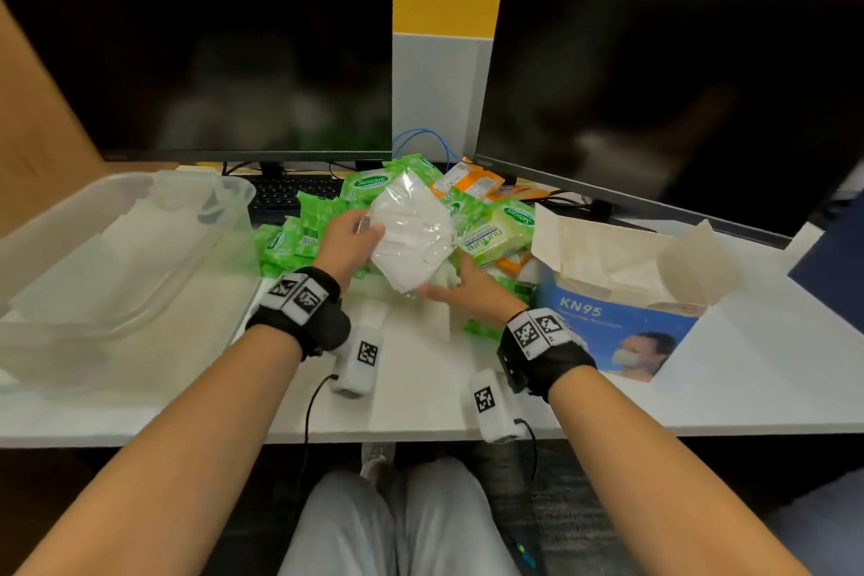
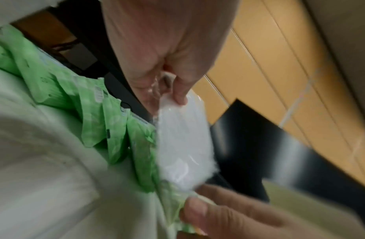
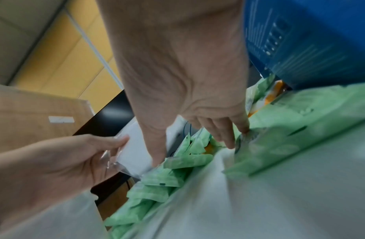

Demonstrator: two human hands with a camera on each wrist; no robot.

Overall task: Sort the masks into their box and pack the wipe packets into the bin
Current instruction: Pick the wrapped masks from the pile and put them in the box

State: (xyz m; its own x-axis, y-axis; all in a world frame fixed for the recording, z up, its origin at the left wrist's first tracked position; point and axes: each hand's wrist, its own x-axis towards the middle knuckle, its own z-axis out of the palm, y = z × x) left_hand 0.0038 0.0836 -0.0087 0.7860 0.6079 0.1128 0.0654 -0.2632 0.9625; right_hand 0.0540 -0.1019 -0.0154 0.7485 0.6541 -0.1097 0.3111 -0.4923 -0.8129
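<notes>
**Holding a wrapped mask above the pile, box to the right**

Starting at the left, the clear bin (image 1: pixel 117 248) sat with no green packets visible inside; the wipe packets (image 1: pixel 299 229) lay heaped mid-desk between bin and mask box (image 1: pixel 622 295); the left hand (image 1: pixel 343 243) pinched the wrapper's left edge of the mask (image 1: pixel 414 234), thumb over the clear plastic; the mask hung above the heap, its long axis tilted from upper left to lower right; the right hand (image 1: pixel 460 290) sat beneath its lower end, fingers loosely extended, thumb touching or nearly touching the wrapper, nothing gripped; the open box stood just right of that hand, so the right hand was nearer for the drop.

The left wrist view showed the thumb-and-finger pinch on the plastic, hidden from the head view; the right wrist view showed the right fingertips (image 3: pixel 230 143) reaching down onto green packets, blurred, contact uncertain.
</notes>
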